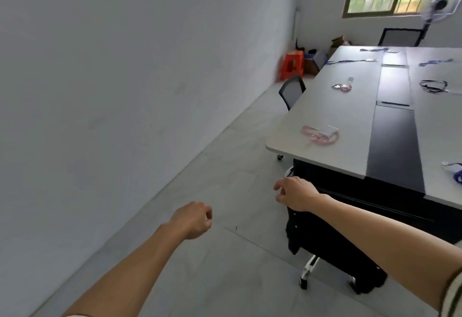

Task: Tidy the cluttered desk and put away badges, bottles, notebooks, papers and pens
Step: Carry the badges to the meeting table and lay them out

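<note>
A long white desk [332, 116] with a dark middle strip fills the right side. On its near corner lies a clear badge with a pink lanyard [321, 135]. Farther along sit a second pink-lanyard badge [343, 86], a black lanyard [433, 86] and blue lanyard badges [350, 61] [435, 62] [375, 49]. Another blue one [453, 171] shows at the right edge. My left hand [193, 219] hangs over the floor, fingers loosely curled, holding nothing. My right hand [295, 193] hovers off the desk's near corner, fingers relaxed and empty.
A black office chair [325, 246] is tucked under the desk's near end, below my right arm. Another chair [291, 90] stands at the left side. An orange stool [292, 64] and boxes [320, 59] sit in the far corner. A fan [437, 9] stands by the window.
</note>
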`<control>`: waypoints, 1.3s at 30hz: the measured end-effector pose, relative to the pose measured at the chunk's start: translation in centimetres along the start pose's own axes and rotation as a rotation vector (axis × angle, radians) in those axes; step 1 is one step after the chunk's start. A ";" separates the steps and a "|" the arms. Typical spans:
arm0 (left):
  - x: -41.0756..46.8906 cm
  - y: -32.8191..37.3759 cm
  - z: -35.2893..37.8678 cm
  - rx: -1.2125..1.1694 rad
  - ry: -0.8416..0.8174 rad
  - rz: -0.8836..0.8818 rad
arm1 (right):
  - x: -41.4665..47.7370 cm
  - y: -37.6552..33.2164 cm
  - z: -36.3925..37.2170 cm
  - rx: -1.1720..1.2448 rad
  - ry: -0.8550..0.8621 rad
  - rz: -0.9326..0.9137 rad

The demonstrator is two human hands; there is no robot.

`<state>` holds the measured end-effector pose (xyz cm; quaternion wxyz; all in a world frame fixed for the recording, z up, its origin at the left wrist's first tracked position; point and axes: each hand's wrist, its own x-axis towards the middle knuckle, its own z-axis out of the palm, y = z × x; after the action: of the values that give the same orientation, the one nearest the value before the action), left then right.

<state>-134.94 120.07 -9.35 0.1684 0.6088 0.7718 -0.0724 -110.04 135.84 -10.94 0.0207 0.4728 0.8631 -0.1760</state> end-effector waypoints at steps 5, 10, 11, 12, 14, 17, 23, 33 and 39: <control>8.9 -2.5 -3.8 0.050 -0.036 0.084 | 5.2 -0.3 -1.3 0.037 0.046 0.086; 18.4 -1.5 -4.4 0.045 -0.106 0.213 | 11.0 3.4 -1.0 0.066 0.018 0.219; 20.1 -1.2 -4.6 0.054 -0.117 0.232 | 12.2 4.3 -1.1 0.073 0.013 0.243; 22.0 -0.9 -4.8 0.061 -0.125 0.247 | 13.7 5.3 -1.2 0.076 0.013 0.266; 26.1 -0.4 -5.4 0.053 -0.129 0.269 | 17.3 7.2 -1.7 0.093 0.023 0.292; 31.0 -0.1 -7.0 0.013 -0.152 0.260 | 22.6 9.3 -2.9 0.131 0.039 0.337; 41.5 0.0 -10.6 -0.046 -0.156 0.237 | 32.1 12.7 -5.0 0.161 0.032 0.404; 58.2 4.8 -14.9 -0.015 -0.226 0.383 | 41.4 20.5 -6.6 0.208 0.020 0.634; 68.5 8.4 -18.0 0.035 -0.241 0.519 | 46.0 25.5 -7.8 0.239 0.060 0.842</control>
<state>-143.73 190.54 -15.57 0.2613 0.7758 0.5634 -0.1118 -113.43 188.05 -20.18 0.0107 0.7875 0.5689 -0.2368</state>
